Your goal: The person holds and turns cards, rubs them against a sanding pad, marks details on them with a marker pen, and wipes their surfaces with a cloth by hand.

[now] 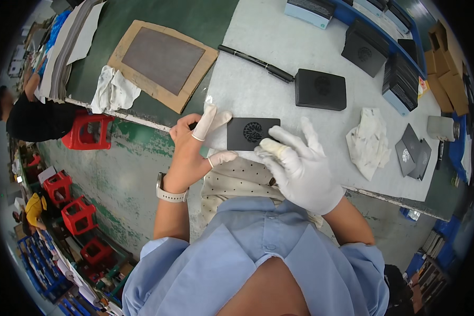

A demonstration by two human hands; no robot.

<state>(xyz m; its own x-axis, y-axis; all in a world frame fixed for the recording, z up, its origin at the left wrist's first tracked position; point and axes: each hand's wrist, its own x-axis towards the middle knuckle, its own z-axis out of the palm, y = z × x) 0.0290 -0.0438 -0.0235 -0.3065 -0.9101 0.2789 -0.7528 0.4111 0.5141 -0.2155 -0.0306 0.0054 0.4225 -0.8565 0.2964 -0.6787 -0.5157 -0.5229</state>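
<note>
A flat black box with a round silvery emblem on its lid is held over the near edge of the grey table. My left hand, bare except for white finger cots on the forefinger and thumb, grips the box's left end. My right hand wears a white glove. Its thumb and fingertips press on the box's right side, near the emblem.
A second black box and a black marker lie further back, a crumpled white rag to the right. Stacked black boxes and dark flat sheets sit at the far right. A cardboard pad lies left. Red stools stand below.
</note>
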